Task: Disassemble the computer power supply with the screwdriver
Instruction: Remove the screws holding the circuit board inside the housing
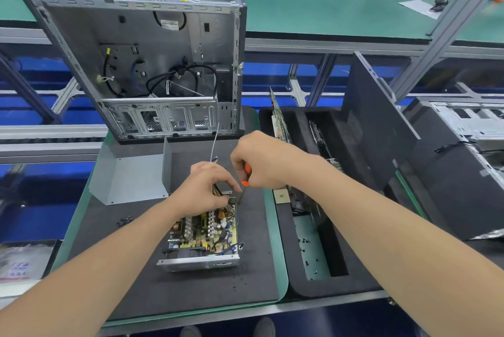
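1. Already opened, the power supply (203, 236) lies on the black mat (191, 290), closer to its near edge than its far edge. Its circuit board, coils and capacitors are bare to view.
2. A bent grey metal cover (131, 176), probably the supply's lid, sits apart toward the mat's far left corner. A few loose screws (124, 221) lie near the left edge, so the housing step looks done.
3. The board and the parts at the far end sit in the metal base. By the look of it, more screws have to come out before the board lifts free.
4. The left hand (207, 186) reaches in from the near left corner. Its fingers and thumb curl over a dark part and a bundle of yellow wires at the supply's far end, gripping them steady.
5. The right hand (261, 162) comes in from the right with the wrist bent down, fingers wrapped tight round the orange handle of the screwdriver (246, 171). The shaft points down at the supply's far right corner. Whether the tip sits in a screw cannot be told.
6. A stripped computer case (141, 58) stands upright at the mat's far edge. A separate tray (283, 255) beside the mat's right edge holds more small screws.
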### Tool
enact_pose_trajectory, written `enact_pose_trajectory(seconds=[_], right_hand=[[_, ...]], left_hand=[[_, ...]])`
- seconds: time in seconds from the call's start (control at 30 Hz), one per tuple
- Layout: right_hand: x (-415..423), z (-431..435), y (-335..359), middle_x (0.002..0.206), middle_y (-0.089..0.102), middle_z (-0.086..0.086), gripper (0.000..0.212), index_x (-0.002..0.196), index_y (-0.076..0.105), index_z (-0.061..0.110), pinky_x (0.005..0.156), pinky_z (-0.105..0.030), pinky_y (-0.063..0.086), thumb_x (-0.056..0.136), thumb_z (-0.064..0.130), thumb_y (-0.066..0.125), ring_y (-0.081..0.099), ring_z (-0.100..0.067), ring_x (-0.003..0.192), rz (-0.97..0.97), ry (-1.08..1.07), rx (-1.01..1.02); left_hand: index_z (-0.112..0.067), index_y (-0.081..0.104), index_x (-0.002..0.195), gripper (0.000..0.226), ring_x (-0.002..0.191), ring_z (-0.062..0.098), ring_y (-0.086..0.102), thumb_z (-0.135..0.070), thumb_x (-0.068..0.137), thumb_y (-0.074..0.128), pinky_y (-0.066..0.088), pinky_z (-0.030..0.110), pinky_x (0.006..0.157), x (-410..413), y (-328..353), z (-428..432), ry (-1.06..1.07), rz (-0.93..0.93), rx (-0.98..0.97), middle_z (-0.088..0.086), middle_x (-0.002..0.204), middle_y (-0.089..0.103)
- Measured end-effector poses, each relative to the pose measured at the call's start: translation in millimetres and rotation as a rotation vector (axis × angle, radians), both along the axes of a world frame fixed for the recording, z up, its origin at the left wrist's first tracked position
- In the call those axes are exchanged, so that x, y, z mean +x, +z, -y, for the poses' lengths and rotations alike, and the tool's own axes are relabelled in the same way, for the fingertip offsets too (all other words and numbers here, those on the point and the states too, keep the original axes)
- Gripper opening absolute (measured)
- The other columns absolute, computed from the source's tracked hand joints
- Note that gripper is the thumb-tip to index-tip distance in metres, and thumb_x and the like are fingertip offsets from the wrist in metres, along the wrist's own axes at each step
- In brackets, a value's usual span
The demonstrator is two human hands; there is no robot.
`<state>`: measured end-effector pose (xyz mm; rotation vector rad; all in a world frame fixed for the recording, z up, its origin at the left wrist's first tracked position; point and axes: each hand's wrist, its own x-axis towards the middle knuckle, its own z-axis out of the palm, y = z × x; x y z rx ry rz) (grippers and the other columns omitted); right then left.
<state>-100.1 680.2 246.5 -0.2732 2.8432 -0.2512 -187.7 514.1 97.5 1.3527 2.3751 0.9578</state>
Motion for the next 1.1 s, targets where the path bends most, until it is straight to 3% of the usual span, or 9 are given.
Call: enact_pose_trajectory(seconds=[0.17,0.43,0.6,0.77,0.93,1.1], right_hand=[[7.0,-8.9,18.6,0.083,0.068,0.005,0.009,0.079,0.072,0.019,0.078,-0.038,0.058,0.085,0.011,0.071,0.062,-0.017,0.090,-0.019,-0.010,0.001],[16.0,-16.8,37.7,0.069,0.052,0.018,0.012,0.076,0.073,0.019,0.073,-0.033,0.056,0.083,0.009,0.072,0.063,-0.016,0.090,-0.091,-0.013,-0.021],[18.5,-18.3,40.9,0.079,0.067,0.009,0.010,0.077,0.073,0.018,0.076,-0.037,0.059,0.080,0.008,0.073,0.063,-0.012,0.083,-0.086,-0.032,-0.031],[17.4,-18.2,41.8,0.076,0.064,0.011,0.016,0.075,0.072,0.018,0.073,-0.040,0.060,0.080,0.004,0.070,0.064,-0.014,0.081,-0.079,-0.065,-0.016],[12.7,-13.6,39.8,0.075,0.059,0.013,0.016,0.076,0.073,0.017,0.074,-0.040,0.061,0.081,0.003,0.067,0.064,-0.015,0.079,-0.096,-0.083,-0.008],[-2.7,1.9,46.2,0.080,0.063,0.012,0.014,0.079,0.072,0.018,0.073,-0.039,0.061,0.079,0.005,0.067,0.064,-0.014,0.080,-0.142,-0.117,-0.048]], left_hand=[[-0.047,0.077,0.099,0.024,0.120,0.004,0.050,-0.045,0.076,0.086,0.019,0.038,0.114,5.1,-6.8,-7.2,0.004,-0.144,-0.066,-0.024,0.113,0.067],[-0.049,0.079,0.087,0.021,0.117,0.005,0.048,-0.064,0.073,0.082,0.018,0.036,0.110,7.6,-19.1,-13.8,0.067,-0.226,-0.010,-0.028,0.121,0.062],[-0.046,0.078,0.079,0.019,0.112,0.000,0.047,-0.064,0.076,0.080,0.022,0.036,0.106,9.1,-22.4,-16.6,0.098,-0.229,0.033,-0.028,0.117,0.064],[-0.041,0.079,0.078,0.008,0.119,0.009,0.053,-0.042,0.081,0.086,0.019,0.037,0.110,10.2,-17.7,-15.4,0.104,-0.169,0.033,-0.023,0.119,0.063],[-0.031,0.080,0.084,0.006,0.122,0.007,0.058,-0.028,0.087,0.083,0.037,0.055,0.111,2.6,14.8,-3.8,0.207,0.004,0.185,-0.019,0.123,0.066],[-0.028,0.077,0.090,0.003,0.112,0.014,0.064,-0.028,0.093,0.076,0.043,0.061,0.104,-24.9,34.8,70.0,0.427,-0.145,0.267,-0.017,0.108,0.071]])
